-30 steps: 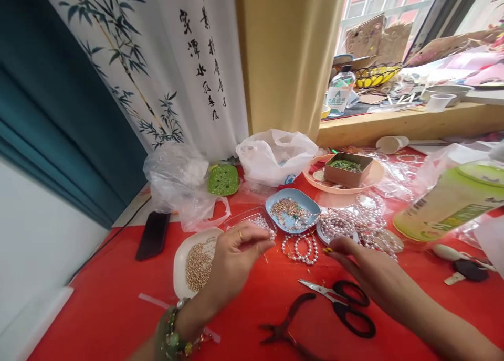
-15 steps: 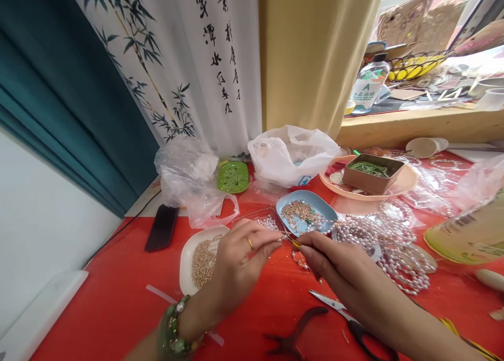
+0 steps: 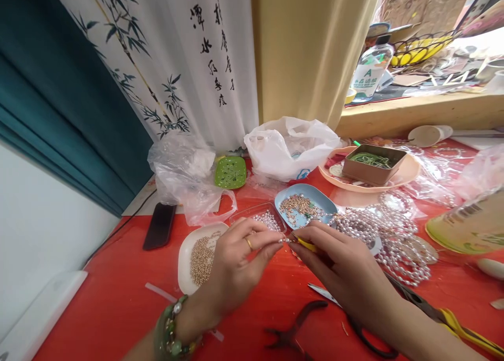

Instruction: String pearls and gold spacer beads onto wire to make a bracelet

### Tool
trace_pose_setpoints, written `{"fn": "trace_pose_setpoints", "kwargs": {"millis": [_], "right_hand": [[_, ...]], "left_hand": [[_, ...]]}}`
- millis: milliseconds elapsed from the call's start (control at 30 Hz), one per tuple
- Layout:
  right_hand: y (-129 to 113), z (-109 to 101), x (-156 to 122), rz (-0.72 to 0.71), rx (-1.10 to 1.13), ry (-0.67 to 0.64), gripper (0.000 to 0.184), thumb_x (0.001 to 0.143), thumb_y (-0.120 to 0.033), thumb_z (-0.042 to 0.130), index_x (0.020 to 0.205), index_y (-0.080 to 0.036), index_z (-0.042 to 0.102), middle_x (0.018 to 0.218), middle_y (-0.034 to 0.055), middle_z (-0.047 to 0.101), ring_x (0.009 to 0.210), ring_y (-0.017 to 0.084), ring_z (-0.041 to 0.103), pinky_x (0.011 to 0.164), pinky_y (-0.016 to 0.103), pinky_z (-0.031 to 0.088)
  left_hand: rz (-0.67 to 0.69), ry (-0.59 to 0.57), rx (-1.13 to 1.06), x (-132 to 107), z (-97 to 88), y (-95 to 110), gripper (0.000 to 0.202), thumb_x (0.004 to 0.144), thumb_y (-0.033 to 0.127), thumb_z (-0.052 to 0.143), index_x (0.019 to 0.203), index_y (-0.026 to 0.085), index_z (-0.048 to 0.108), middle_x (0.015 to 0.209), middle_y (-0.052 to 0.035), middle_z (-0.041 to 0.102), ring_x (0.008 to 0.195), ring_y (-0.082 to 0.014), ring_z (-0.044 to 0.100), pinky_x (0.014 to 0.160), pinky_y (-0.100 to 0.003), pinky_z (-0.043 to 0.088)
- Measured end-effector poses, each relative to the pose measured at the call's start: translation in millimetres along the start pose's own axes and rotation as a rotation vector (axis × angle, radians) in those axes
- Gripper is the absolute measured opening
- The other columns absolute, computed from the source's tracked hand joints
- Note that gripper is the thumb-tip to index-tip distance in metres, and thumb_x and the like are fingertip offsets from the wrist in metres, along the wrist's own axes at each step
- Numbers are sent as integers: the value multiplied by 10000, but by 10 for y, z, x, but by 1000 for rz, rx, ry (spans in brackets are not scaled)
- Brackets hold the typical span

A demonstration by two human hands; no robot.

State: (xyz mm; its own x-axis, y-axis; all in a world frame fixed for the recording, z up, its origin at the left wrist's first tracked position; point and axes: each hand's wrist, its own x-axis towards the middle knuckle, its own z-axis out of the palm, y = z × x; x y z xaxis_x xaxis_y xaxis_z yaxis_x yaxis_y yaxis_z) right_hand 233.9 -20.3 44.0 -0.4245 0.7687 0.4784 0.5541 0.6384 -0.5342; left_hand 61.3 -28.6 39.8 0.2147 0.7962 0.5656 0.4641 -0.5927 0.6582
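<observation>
My left hand (image 3: 238, 258) is closed, its thumb and forefinger pinching a small beaded piece (image 3: 282, 240). My right hand (image 3: 342, 266) is wrapped round a small yellow-handled tool (image 3: 307, 245), its dark tip meeting the beads; the fingers hide most of it. Behind the fingertips, a clear tray (image 3: 268, 220) holds pearly beads, and a blue dish (image 3: 327, 204) holds gold beads. A white dish (image 3: 184, 264) of gold beads sits partly behind my left hand. Scissors (image 3: 323, 292) lie partly under my right forearm, near dark pliers (image 3: 293, 329).
Pearly bead strands (image 3: 388, 235) heap on the right, beside yellow-handled pliers (image 3: 452, 321). Behind are a peach tray (image 3: 411, 180) with a brown box (image 3: 370, 172), a white plastic bag (image 3: 291, 148) and a green dish (image 3: 231, 173). A phone (image 3: 159, 225) lies left on the red table (image 3: 110, 298).
My right hand has turned and shifted slightly, showing more of the yellow handle. The yellow-handled pliers are more exposed and the scissors more covered. The view has tipped slightly down.
</observation>
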Motion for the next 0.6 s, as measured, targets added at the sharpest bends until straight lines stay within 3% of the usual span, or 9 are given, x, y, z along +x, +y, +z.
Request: {"fn": "trace_pose_setpoints", "kwargs": {"millis": [100, 200, 367, 467, 600], "right_hand": [[-8, -2, -16, -57, -42, 35, 177, 842, -172, 413, 771, -176, 575, 644, 26, 593, 518, 108, 542, 481, 202, 423], [-14, 14, -51, -98, -127, 105, 150, 806, -138, 441, 758, -177, 577, 617, 10, 592, 469, 96, 515, 450, 197, 394], [-30, 65, -76, -92, -103, 166, 135, 766, -114, 468, 686, -181, 553, 564, -9, 572, 422, 77, 468, 425, 182, 370], [-59, 98, -61, -59, -55, 198, 164, 747, -109, 475, 607, -187, 510, 490, -30, 526, 380, 64, 419, 390, 171, 336], [-89, 140, -69, -41, -36, 200, 168, 739, -108, 454, 602, -188, 510, 467, -35, 523, 364, 63, 428, 369, 165, 329]], "left_hand": [[-62, 16, -57, -2, 2, 23, 130, 752, 124, 591, 828, 196, 667, 890, -65, 650, 813, -166, 596, 733, -303, 478], [-228, 14, -203, -1, 14, 43, 80, 743, 148, 608, 778, 194, 663, 919, -53, 674, 876, -175, 603, 818, -317, 458], [-568, -21, -673, -10, 55, 49, 31, 703, 167, 655, 703, 181, 628, 886, -27, 689, 851, -156, 619, 744, -260, 489], [-632, -25, -848, -34, 93, 36, 55, 687, 152, 670, 690, 168, 618, 866, -28, 693, 845, -153, 622, 748, -255, 482], [-658, -21, -918, -59, 147, 21, 50, 702, 170, 662, 707, 154, 615, 813, -31, 683, 799, -145, 613, 741, -254, 459]]}}
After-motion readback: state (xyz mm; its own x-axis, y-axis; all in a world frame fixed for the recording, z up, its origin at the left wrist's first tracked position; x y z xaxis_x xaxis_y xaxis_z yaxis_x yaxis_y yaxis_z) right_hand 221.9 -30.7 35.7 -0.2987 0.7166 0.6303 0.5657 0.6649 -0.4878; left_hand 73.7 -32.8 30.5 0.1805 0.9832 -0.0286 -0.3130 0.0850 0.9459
